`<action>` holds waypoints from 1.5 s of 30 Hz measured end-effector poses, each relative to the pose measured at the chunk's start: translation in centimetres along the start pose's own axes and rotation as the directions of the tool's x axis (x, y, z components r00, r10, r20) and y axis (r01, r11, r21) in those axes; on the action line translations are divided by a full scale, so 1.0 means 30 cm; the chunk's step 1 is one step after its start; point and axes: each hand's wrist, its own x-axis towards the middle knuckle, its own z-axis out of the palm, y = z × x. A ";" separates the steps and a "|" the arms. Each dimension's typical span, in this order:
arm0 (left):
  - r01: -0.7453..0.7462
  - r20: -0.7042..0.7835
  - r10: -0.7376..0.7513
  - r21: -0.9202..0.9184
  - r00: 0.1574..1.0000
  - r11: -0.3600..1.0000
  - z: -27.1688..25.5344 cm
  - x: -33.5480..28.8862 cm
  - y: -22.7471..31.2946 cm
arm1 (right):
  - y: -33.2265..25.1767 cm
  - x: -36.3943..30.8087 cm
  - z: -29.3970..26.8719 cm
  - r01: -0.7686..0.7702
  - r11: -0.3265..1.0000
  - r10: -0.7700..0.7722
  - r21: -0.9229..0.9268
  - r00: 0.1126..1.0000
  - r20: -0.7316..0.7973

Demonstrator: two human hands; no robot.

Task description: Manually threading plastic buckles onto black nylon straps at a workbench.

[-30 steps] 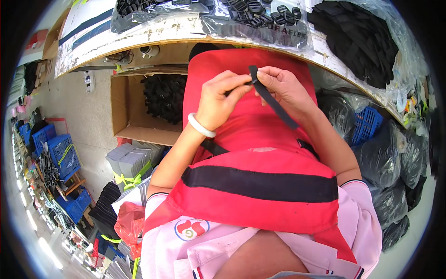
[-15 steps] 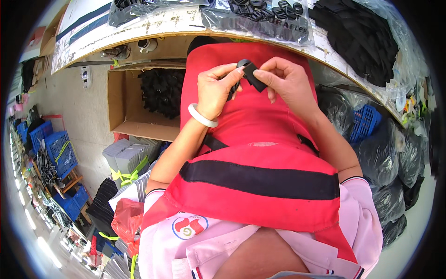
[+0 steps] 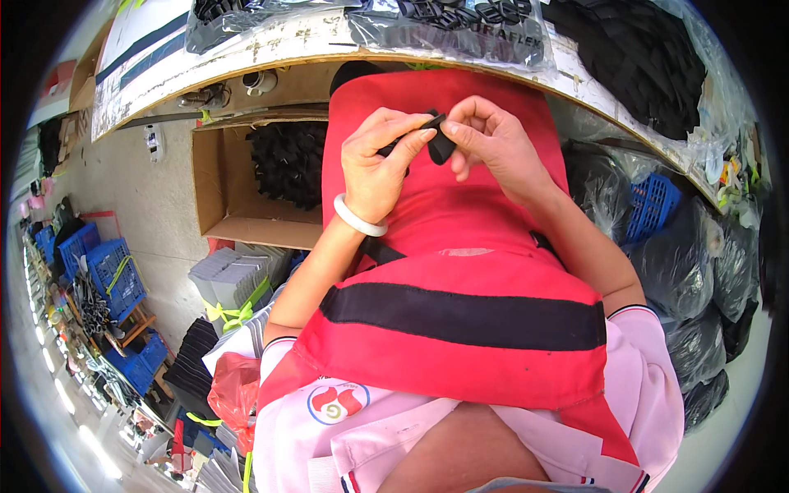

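Observation:
Over the red apron on my lap, both hands work close together on small black parts. My left hand, with a white bangle at the wrist, is closed on a black plastic buckle, mostly hidden by the fingers. A short piece of black webbing hangs at the buckle, folded into a loop. Thumb and index finger of my right hand pinch the webbing's upper edge. Whether the webbing passes through the buckle's slot, I cannot tell.
Ahead is a worn white table with black buckles on plastic bags and a heap of black webbing pieces. A cardboard box of black pieces stands left. Plastic-bagged bundles and a blue basket are right.
The webbing has turned from a flat piece facing me to a folded loop hanging down. The right hand has moved slightly left, and the left hand has tilted the buckle.

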 end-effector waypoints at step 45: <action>-0.670 -0.531 0.426 -0.675 0.732 0.309 0.003 -0.141 0.732 | -0.597 -0.255 0.232 0.664 0.655 -0.543 0.360 0.082 0.836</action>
